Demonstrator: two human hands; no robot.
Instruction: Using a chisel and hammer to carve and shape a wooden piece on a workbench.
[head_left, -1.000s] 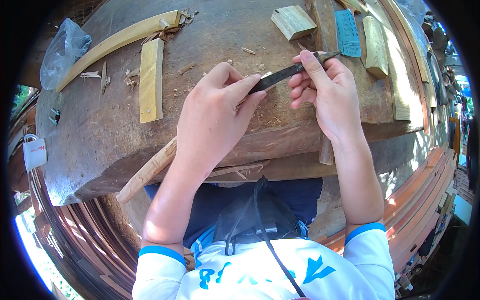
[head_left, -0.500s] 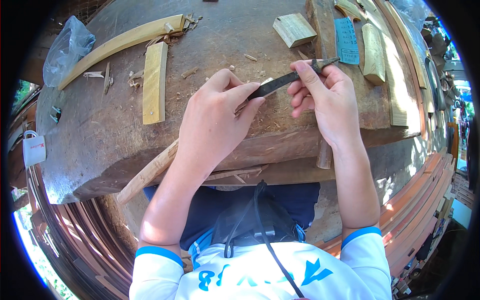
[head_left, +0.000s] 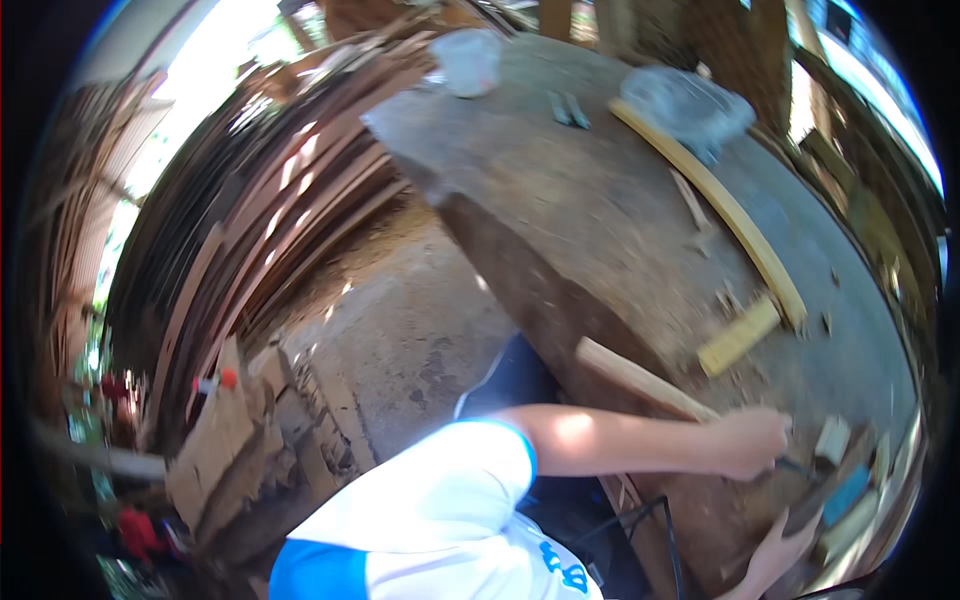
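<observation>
My left hand [head_left: 748,443] is closed over the bench at the lower right. A dark, thin piece of metal [head_left: 795,467] sticks out from it, which looks like the flat tapered tool held earlier; motion blur hides its shape. Farther down, near the right rim, my right hand [head_left: 775,555] lies beside a brown wooden bar [head_left: 830,490], its fingers smeared. A light wooden stick [head_left: 645,380] juts over the bench edge next to my left forearm. Beyond that hand are a short yellowish board [head_left: 738,335] and a small pale wood block [head_left: 832,440].
A long curved wood strip [head_left: 715,190] lies on the workbench [head_left: 560,180], beside a clear plastic bag [head_left: 685,105]. A white cup-like container [head_left: 468,62] stands at the far corner. Stacked planks [head_left: 270,220] line the left; torn cardboard [head_left: 225,450] sits on the floor.
The view has swung left and tilted, bringing the floor, planks and cardboard in. Both hands now appear at the lower right. The dark tool, plainly visible between them before, is mostly hidden.
</observation>
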